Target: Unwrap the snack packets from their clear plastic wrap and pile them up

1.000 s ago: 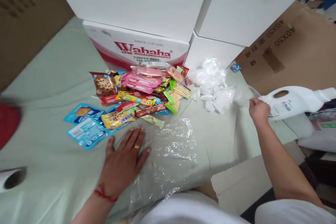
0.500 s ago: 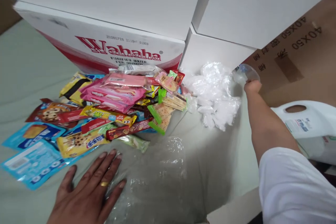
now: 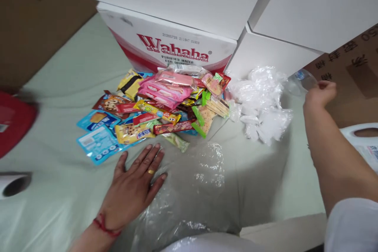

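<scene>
My left hand (image 3: 137, 177) rests palm down with its fingers spread, on the near-left edge of a clear plastic bag (image 3: 206, 169) laid flat on the cloth. Just beyond its fingertips is a pile of wrapped snacks (image 3: 165, 104), in pink, yellow, red, blue and green packaging. Far to the right, my right hand (image 3: 322, 92) has its fingers curled at the rim of a clear round plastic container (image 3: 304, 80). Its fingertips are partly hidden. Between that hand and the snacks sits a heap of white packets in clear wrap (image 3: 260, 100).
Behind the snacks stands a white Wahaha carton (image 3: 183, 41), with more white boxes (image 3: 283, 53) beside it. Brown cardboard (image 3: 360, 75) lines the right. A white jug (image 3: 364, 136) is by my right forearm. At left are a red object (image 3: 14, 122) and a paper roll (image 3: 13, 185).
The view has swung left, bringing the red object and the roll into sight. My left hand stays flat on the bag, and my right hand stays at the clear container.
</scene>
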Tool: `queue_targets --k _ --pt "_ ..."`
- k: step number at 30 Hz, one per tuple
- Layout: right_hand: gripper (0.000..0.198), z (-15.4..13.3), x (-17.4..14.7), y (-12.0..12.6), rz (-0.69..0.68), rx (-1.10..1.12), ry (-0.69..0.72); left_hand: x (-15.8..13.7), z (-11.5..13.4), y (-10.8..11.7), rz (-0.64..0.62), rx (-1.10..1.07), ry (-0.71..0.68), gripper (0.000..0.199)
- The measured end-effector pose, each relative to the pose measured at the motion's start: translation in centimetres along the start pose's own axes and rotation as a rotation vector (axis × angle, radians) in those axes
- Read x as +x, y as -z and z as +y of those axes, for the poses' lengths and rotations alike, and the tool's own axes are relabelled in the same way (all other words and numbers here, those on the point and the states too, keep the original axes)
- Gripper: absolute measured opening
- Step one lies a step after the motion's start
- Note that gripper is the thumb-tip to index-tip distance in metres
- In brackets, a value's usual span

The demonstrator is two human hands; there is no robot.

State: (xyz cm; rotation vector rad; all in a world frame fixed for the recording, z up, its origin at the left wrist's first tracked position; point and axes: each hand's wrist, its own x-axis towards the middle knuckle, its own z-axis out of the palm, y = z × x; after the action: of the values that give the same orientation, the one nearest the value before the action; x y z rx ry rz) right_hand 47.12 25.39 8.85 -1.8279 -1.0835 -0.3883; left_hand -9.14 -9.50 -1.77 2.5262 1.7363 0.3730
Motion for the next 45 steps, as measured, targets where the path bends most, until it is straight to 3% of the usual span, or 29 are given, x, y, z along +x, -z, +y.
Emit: queue_targets --k 2,4,5,8,10,12,16,20,24,27,31,34,37,41,43,45 --pt "0.032 -2.8 -1.0 1.6 0.020 0.056 -0.006 -0.1 0.2 0.0 -0.001 -0.008 0.010 0.062" --pt "0.030 -7.1 -3.7 3.7 -0.072 0.194 0.134 -0.1 0.3 0.1 -0.007 -0.022 0.026 0.060" --pt "0.029 -9.8 -5.8 4.8 -0.148 0.287 0.230 -0.1 0.4 0.2 -0.011 -0.030 0.035 0.060" --pt "0.021 -18.3 -14.4 8.5 -0.583 0.455 0.679 -0.1 0.6 0.2 -0.024 -0.053 0.061 0.057" --pt "0.018 -23.3 -20.7 10.1 -0.726 0.414 0.931 -0.1 0.7 0.3 -0.039 -0.064 0.074 0.056" --pt "0.028 -27.2 -26.1 10.6 -0.763 0.295 1.071 -0.1 0.9 0.4 -0.058 -0.068 0.085 0.056" --pt "0.047 -30.9 -31.4 8.6 -0.830 0.035 1.096 -0.2 1.0 0.6 -0.102 -0.081 0.096 0.064" --pt "0.048 -31.3 -31.5 6.6 -0.828 -0.094 1.049 -0.3 1.0 0.6 -0.134 -0.085 0.095 0.076" --pt "0.051 -31.3 -31.0 6.4 -0.807 -0.175 1.026 -0.3 0.9 0.6 -0.171 -0.077 0.098 0.087" --pt "0.042 -31.6 -30.6 6.4 -0.812 -0.182 1.004 -0.1 0.9 0.9 -0.232 -0.092 0.105 0.096" --pt "0.031 -31.1 -27.8 7.3 -0.804 -0.068 0.906 0.0 0.8 1.2 -0.278 -0.111 0.086 0.110" --pt "0.034 -29.3 -24.7 10.0 -0.860 0.192 0.812 0.0 0.7 1.2 -0.284 -0.115 0.084 0.115" --pt "0.041 -26.5 -23.5 14.2 -1.171 0.446 0.597 0.0 0.7 1.1 -0.293 -0.114 0.090 0.113" --pt "0.049 -22.5 -26.7 18.4 -1.747 0.531 0.239 0.0 0.8 1.1 -0.302 -0.105 0.081 0.111" --pt "0.050 -20.8 -29.0 18.9 -1.899 0.515 0.153 0.1 0.8 1.2 -0.315 -0.094 0.082 0.110" --pt "0.051 -19.3 -30.9 18.4 -1.958 0.482 0.133 0.2 0.9 1.4 -0.331 -0.082 0.089 0.110"
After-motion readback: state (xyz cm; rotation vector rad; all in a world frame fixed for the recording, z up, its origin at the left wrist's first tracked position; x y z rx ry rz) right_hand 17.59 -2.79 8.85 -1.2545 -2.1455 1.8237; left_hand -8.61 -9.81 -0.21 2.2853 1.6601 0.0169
